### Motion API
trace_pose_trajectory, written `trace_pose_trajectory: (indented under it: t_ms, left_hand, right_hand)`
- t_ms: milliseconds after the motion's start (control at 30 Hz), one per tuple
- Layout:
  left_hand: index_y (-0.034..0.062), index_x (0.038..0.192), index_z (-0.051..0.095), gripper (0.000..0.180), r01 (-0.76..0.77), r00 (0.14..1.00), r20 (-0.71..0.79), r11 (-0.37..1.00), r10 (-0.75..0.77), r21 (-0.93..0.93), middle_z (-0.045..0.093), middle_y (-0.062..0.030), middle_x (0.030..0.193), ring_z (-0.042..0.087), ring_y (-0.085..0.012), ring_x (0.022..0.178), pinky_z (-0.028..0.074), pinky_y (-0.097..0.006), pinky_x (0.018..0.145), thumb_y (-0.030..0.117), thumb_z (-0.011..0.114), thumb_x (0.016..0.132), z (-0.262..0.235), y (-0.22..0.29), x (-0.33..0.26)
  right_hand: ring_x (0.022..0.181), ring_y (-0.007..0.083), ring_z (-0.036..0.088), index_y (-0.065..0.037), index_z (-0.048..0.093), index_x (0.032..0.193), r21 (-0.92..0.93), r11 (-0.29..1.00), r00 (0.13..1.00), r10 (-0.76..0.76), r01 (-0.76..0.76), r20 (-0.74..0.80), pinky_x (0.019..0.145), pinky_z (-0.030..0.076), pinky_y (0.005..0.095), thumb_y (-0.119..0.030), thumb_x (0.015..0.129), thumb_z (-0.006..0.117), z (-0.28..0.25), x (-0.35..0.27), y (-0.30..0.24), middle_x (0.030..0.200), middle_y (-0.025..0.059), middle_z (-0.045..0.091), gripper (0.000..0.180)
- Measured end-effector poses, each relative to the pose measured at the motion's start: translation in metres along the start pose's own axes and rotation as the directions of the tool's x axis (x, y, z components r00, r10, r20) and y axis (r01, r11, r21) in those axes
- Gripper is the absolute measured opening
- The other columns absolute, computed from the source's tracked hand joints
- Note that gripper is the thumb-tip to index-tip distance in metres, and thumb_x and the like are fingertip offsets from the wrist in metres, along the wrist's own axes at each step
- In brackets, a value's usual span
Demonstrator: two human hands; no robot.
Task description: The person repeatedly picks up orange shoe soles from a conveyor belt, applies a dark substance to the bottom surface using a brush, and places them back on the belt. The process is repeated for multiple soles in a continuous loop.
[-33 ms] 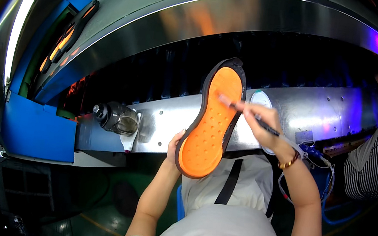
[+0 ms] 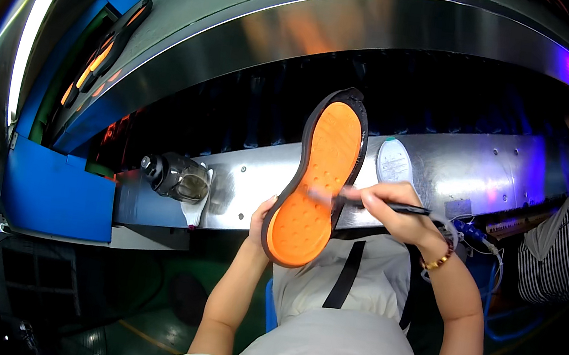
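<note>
Orange shoe sole (image 2: pixel 315 181) stands upright before the conveyor's steel panel (image 2: pixel 472 170), its heel gripped from behind by the left hand (image 2: pixel 258 223). The right hand (image 2: pixel 390 206) pinches a black brush (image 2: pixel 395 207), tip touching the sole's middle. A round white label (image 2: pixel 394 161) sits on the panel just right of the sole.
</note>
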State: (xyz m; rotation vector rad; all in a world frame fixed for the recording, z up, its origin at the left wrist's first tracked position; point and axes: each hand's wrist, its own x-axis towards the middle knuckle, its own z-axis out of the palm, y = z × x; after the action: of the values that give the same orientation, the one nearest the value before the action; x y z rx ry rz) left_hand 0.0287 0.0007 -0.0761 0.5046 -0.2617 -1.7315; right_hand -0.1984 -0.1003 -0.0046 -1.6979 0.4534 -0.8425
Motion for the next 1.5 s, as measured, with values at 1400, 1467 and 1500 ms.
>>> trace_pose_trajectory:
  t_ms: [1400,1467,1500]
  left_hand:
    - [0.0048,0.073,0.060,0.023,-0.579,0.079,0.851,-0.670,0.520,0.463,0.059,-0.0085,0.072,0.055,-0.0183,0.071,0.041,-0.030,0.069,0.025,0.056,0.081,0.254,0.109,0.204]
    - [0.0033,0.088,0.055,0.018,-0.762,0.123,0.599,-0.312,0.791,0.568,0.057,-0.0076,0.084,0.053,-0.0156,0.079,0.041,-0.029,0.073,0.020,0.053,0.083,0.229,0.088,0.168]
    - [0.0025,0.095,0.051,0.019,-0.810,0.294,0.409,-0.003,0.864,0.587,0.056,-0.0078,0.090,0.052,-0.0156,0.082,0.041,-0.028,0.076,0.016,0.051,0.082,0.219,0.077,0.156]
  right_hand:
    - [0.078,0.0161,0.055,0.001,0.057,0.091,0.602,0.797,0.653,0.433,0.044,-0.621,0.068,0.045,0.0242,0.001,0.073,0.058,-0.070,-0.094,0.035,0.088,0.0088,0.058,0.018]
    - [0.080,0.0164,0.056,0.002,0.058,0.091,0.615,0.788,0.633,0.461,0.031,-0.622,0.072,0.046,0.0249,0.002,0.073,0.058,-0.070,-0.091,0.037,0.088,0.0089,0.058,0.018]
    - [0.080,0.0167,0.056,0.002,0.058,0.091,0.608,0.793,0.624,0.461,0.028,-0.630,0.073,0.046,0.0252,0.002,0.073,0.058,-0.072,-0.089,0.037,0.089,0.0089,0.058,0.018]
